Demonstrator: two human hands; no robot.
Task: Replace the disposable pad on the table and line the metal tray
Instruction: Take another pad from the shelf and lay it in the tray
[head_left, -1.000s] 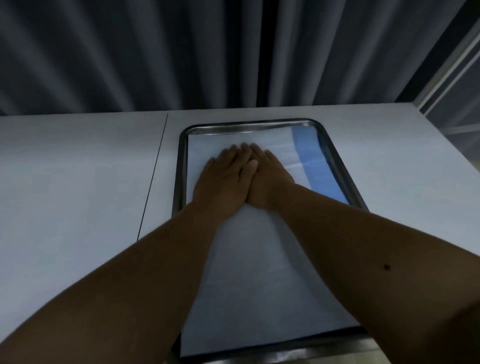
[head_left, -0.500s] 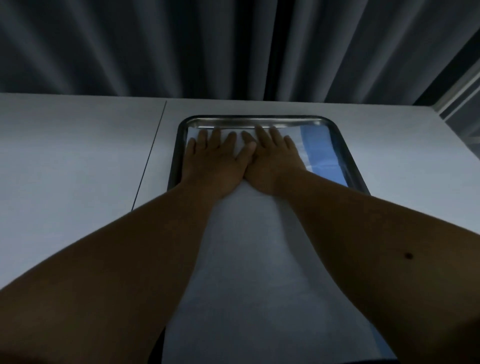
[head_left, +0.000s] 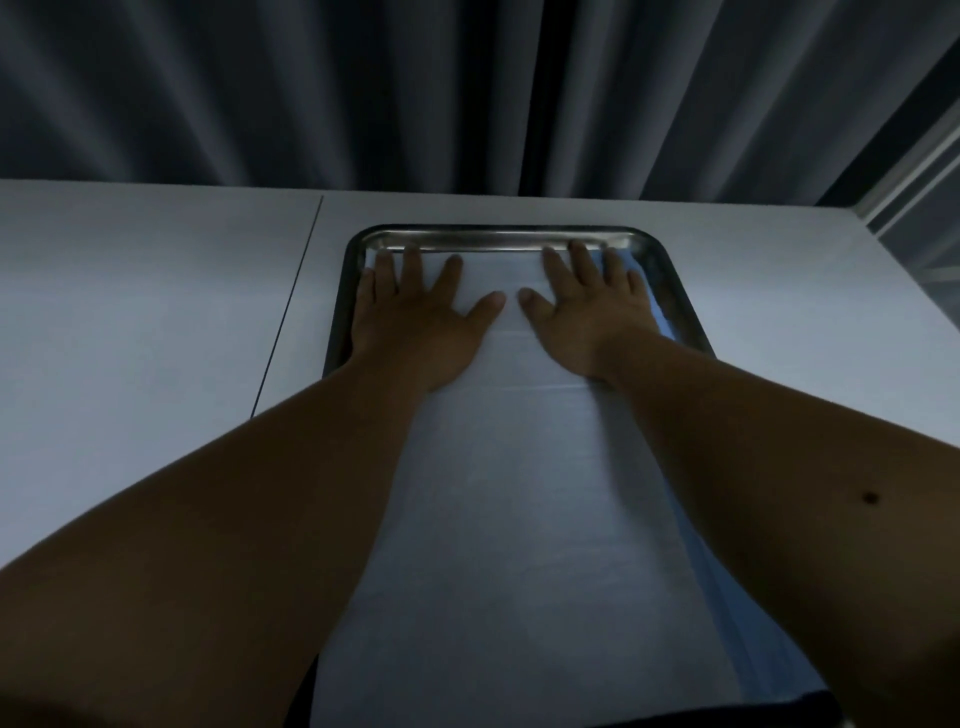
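A metal tray lies lengthwise on the white table. A white disposable pad with a blue edge on its right side covers the tray's floor. My left hand presses flat on the pad's far left part, fingers spread, fingertips close to the tray's far rim. My right hand lies flat on the far right part, fingers spread too. Neither hand grips anything. My forearms hide the tray's side rims nearer to me.
A seam runs through the tabletop left of the tray. Dark pleated curtains hang behind the table's far edge. A pale frame stands at the far right.
Both hands slid forward along the pad to the tray's far end, then spread apart from touching each other toward the left and right sides.
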